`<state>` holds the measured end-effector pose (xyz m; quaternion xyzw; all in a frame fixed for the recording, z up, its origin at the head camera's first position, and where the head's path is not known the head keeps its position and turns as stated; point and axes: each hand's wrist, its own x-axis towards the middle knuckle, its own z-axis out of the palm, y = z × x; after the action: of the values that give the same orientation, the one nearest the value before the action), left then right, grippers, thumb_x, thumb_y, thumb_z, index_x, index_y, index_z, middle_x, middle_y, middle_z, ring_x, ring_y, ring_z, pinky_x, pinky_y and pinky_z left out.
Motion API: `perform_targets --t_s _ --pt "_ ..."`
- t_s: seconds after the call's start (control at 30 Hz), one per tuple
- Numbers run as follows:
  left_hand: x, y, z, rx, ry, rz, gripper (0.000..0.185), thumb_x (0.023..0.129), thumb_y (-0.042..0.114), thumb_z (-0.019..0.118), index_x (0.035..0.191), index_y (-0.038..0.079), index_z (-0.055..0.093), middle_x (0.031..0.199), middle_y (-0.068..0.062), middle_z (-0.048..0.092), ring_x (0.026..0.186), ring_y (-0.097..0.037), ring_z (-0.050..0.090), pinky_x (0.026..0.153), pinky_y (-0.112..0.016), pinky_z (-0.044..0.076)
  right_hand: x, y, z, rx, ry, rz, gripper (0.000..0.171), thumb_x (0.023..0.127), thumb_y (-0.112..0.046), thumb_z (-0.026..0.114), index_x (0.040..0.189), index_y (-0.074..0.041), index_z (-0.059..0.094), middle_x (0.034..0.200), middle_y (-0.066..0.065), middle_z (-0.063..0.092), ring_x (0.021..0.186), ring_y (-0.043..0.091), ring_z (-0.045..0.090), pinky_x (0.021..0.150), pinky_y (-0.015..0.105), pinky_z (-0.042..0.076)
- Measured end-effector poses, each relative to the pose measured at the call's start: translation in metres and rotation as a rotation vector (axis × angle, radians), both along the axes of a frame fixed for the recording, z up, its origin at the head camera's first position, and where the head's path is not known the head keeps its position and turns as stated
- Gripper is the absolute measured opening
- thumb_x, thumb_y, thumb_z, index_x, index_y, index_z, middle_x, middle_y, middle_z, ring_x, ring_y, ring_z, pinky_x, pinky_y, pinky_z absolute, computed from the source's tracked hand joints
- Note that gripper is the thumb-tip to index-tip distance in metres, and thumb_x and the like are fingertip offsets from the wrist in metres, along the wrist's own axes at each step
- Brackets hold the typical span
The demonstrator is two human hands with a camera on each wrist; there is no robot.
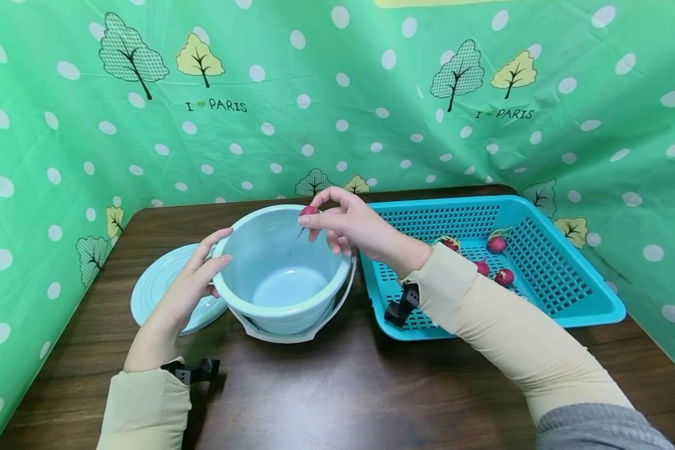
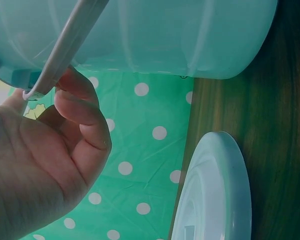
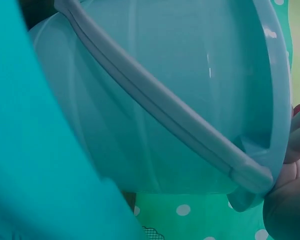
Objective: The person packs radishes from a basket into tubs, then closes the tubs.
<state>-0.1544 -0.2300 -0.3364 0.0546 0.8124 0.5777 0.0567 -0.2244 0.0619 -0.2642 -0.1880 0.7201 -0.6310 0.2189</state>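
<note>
Partly hidden behind the left hand (image 1: 187,284): one pale blue lid (image 1: 156,280), lying flat on the dark table (image 1: 337,381) just left of the one pale blue bucket (image 1: 281,275); in the left wrist view only a curved slice of that lid shows. Left fingers curled round the bucket's near-left rim, thumb over the top edge, holding it. Right hand (image 1: 351,226) raised over the bucket's far rim, thumb and forefinger pinching one red radish (image 1: 308,211), its thin root dangling into the open mouth. Bucket interior bare as far as visible, though the near wall blocks part of the floor. White bail handle (image 1: 292,334) folded down against the front, ends tucked out of sight. To the right, one teal perforated basket (image 1: 568,294), its left corner covered by the right sleeve. Inside it, four radishes (image 1: 497,244) countable, one half masked by the forearm; any more under the sleeve impossible to make out. Right wrist view nearly filled by bucket wall and handle, with only fingertips and a sliver of red at the edge, blurred.
</note>
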Motion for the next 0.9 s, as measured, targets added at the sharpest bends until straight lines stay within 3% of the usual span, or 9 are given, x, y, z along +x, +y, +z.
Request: perform_targets --t_s 0.33,0.63,0.9 --pt "0.000 -0.001 0.000 0.000 -0.003 0.008 0.054 0.104 0.038 0.044 0.155 0.030 0.027 0.153 -0.010 0.025 0.083 -0.010 0.057 0.068 -0.032 0.049 -0.002 0.001 -0.002 0.022 0.004 0.022 0.034 0.094 -0.021 0.067 0.118 -0.007 0.046 0.074 0.005 0.064 0.043 0.016 0.049 0.041 0.024 0.038" --pt "0.001 0.001 -0.001 0.008 -0.007 0.004 0.054 0.104 0.039 0.044 0.155 0.031 0.026 0.154 -0.009 0.024 0.083 -0.011 0.057 0.070 -0.033 0.049 0.001 0.008 -0.001 0.018 0.012 0.022 0.026 0.094 -0.021 0.066 0.112 -0.008 0.053 0.076 0.006 0.063 0.046 0.016 0.050 0.043 0.025 0.039" --pt "0.000 0.001 0.000 0.003 -0.008 0.003 0.054 0.104 0.040 0.044 0.155 0.031 0.026 0.155 -0.009 0.022 0.092 -0.016 0.057 0.071 -0.032 0.050 -0.001 0.027 0.002 0.011 0.068 0.013 0.018 0.094 -0.018 0.066 0.106 -0.006 0.058 0.073 0.007 0.061 0.048 0.016 0.049 0.046 0.027 0.041"
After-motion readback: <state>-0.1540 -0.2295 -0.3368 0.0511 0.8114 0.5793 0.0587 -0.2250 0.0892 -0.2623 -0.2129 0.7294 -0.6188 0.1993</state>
